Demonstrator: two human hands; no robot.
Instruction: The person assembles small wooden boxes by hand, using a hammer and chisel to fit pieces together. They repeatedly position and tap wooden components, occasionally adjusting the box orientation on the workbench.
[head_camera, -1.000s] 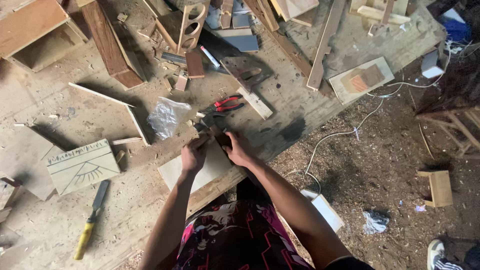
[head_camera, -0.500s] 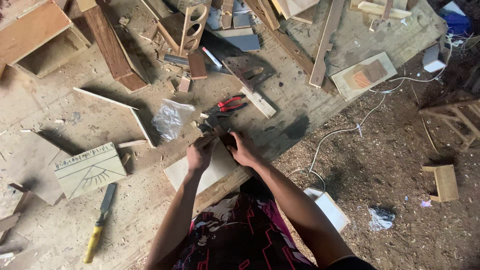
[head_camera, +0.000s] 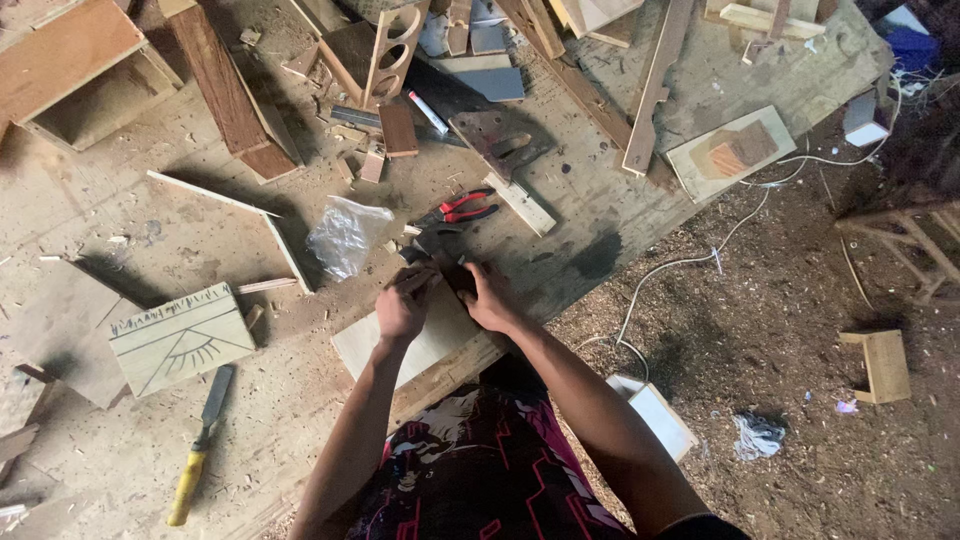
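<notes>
Both my hands meet over a pale flat board (head_camera: 415, 348) lying at the near edge of the workbench (head_camera: 600, 215). My left hand (head_camera: 403, 303) is curled, its fingertips pinching at a small dark object (head_camera: 447, 270) on the board's far end. My right hand (head_camera: 490, 298) presses on the same dark object from the right. What the object is stays hidden under the fingers. Red-handled pliers (head_camera: 462, 208) lie just beyond the hands, and a crumpled clear plastic bag (head_camera: 345, 235) sits to their left.
A carved board with a sun pattern (head_camera: 180, 338) and a yellow-handled chisel (head_camera: 200, 445) lie at the left. Wood offcuts, planks and an open wooden box (head_camera: 75, 75) crowd the bench's far side. A white cable (head_camera: 680, 265) trails over the sawdust floor, near a small box (head_camera: 655, 415).
My hands stay together on the dark object; the fingers shift only slightly. The view has drifted a little.
</notes>
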